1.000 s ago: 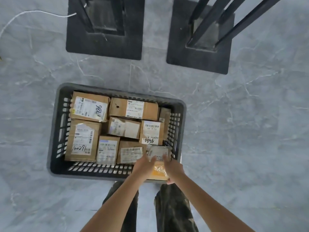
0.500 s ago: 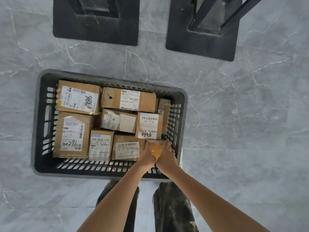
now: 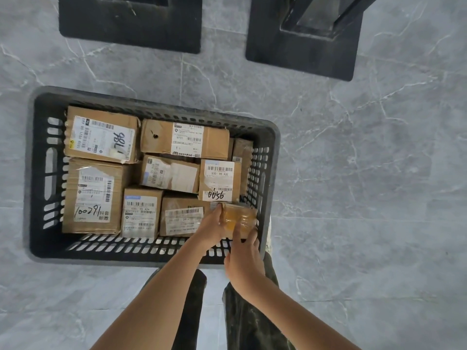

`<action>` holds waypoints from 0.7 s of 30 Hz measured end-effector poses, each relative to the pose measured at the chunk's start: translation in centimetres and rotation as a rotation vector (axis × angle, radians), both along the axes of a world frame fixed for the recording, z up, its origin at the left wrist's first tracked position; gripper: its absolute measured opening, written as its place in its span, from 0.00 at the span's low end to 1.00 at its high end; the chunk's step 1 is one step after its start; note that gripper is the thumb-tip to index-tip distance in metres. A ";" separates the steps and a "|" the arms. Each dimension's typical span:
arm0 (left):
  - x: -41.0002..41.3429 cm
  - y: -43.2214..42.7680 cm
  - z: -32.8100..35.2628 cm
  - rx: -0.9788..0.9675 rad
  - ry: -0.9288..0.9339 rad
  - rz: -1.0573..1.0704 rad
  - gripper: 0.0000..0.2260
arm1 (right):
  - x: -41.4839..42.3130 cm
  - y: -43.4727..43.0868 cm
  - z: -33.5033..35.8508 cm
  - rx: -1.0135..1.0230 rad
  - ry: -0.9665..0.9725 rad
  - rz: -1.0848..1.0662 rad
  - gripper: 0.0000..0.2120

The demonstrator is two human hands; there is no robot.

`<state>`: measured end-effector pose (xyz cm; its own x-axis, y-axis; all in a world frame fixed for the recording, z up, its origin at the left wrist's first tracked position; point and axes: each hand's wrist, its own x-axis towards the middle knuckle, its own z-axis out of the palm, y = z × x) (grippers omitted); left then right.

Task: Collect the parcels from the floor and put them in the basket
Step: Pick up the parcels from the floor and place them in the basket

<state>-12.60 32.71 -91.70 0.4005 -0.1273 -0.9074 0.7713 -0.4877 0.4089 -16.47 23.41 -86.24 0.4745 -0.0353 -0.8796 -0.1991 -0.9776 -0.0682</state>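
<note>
A dark slatted plastic basket point(image 3: 40, 173) stands on the floor in front of me, packed with several brown cardboard parcels with white labels, such as the large one point(image 3: 101, 133) at the far left. A small parcel wrapped in yellowish tape point(image 3: 242, 214) sits low in the basket's near right corner, beside the parcel marked 9500 point(image 3: 218, 180). My left hand point(image 3: 211, 229) grips its left side with the thumb on its top corner. My right hand point(image 3: 243, 256) reaches over the near rim, fingertips on the parcel's near edge.
Two black square stand bases point(image 3: 131, 24) point(image 3: 303, 46) with upright metal frames lie on the grey marble floor beyond the basket. My legs in dark trousers point(image 3: 242, 319) are right behind the basket's near wall. Bare floor extends to the right.
The small taped parcel has gone down from above the near rim into the basket's near right corner. My right hand has drawn back a little toward the rim.
</note>
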 end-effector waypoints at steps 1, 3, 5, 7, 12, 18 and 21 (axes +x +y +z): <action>0.0 0.1 -0.1 0.003 -0.007 -0.012 0.23 | 0.1 -0.1 0.0 -0.038 -0.049 0.080 0.38; -0.6 0.1 -0.4 0.000 -0.046 -0.028 0.21 | 0.5 -0.2 -0.4 -0.057 -0.174 0.217 0.37; -1.3 -0.1 -0.5 0.008 -0.047 -0.009 0.23 | 1.0 -0.2 -1.1 -0.070 -0.267 0.311 0.37; -1.9 -0.6 -0.3 0.011 0.054 0.074 0.24 | 1.7 -0.5 -2.1 -0.090 -0.279 0.409 0.37; -0.7 0.3 -0.4 0.075 -0.085 0.024 0.21 | 3.2 -1.4 -4.5 -0.055 -0.224 0.582 0.40; 2.2 2.5 -0.1 0.102 -0.055 -0.109 0.16 | 2.9 -0.4 -3.9 -0.059 -0.280 0.482 0.51; 1.8 2.8 0.6 0.061 -0.096 -0.118 0.17 | 2.9 0.3 -3.1 -0.150 -0.271 0.504 0.45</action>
